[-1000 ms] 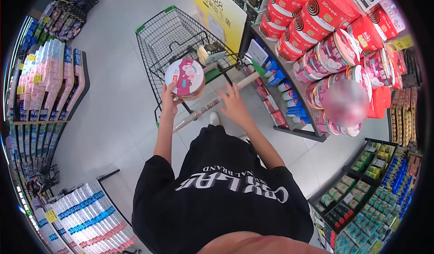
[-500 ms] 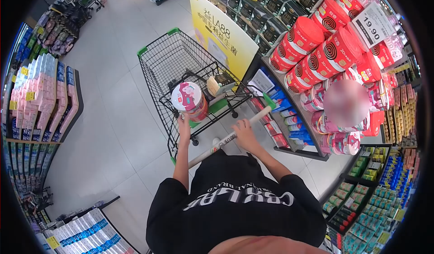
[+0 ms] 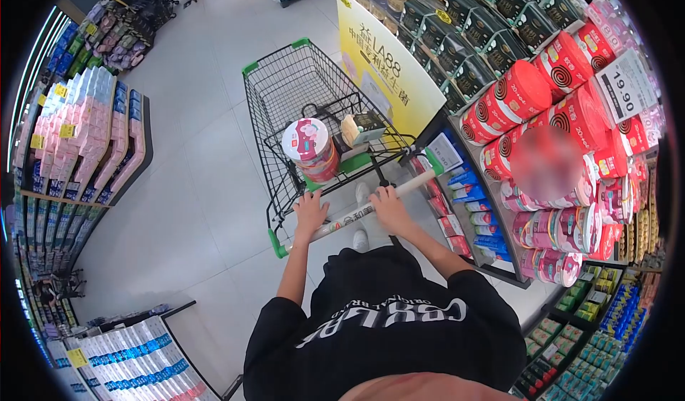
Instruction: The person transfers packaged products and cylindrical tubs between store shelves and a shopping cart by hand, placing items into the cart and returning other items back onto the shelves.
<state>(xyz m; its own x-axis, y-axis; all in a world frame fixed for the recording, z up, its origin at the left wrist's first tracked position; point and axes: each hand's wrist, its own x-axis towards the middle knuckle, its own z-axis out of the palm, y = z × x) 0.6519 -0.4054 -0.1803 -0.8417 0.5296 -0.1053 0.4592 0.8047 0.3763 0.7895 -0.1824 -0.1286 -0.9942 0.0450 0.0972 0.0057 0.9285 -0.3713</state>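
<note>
A black wire shopping cart (image 3: 285,80) with green corners stands in front of me. My left hand (image 3: 311,214) lies over the left part of its pale handle (image 3: 421,181), fingers spread and reaching past the bar. My right hand (image 3: 389,208) is closed around the handle, right of its middle. In the cart's near section stands a round pink and red tub (image 3: 312,151) with a white and pink lid, just ahead of my left hand and apart from it. A beige and dark package (image 3: 360,130) sits to the right of the tub.
On the right, a display rack holds red cylindrical packs (image 3: 508,101) and pink tubs (image 3: 556,230), with a price sign (image 3: 628,90). A yellow sign board (image 3: 385,66) stands beside the cart. Stacked pink packs (image 3: 78,126) fill a shelf at left. Grey tiles (image 3: 200,180) form the floor.
My left hand has moved back from beside the tub to the handle. My right hand stays on the handle. The tub remains in the cart, and the view has shifted slightly.
</note>
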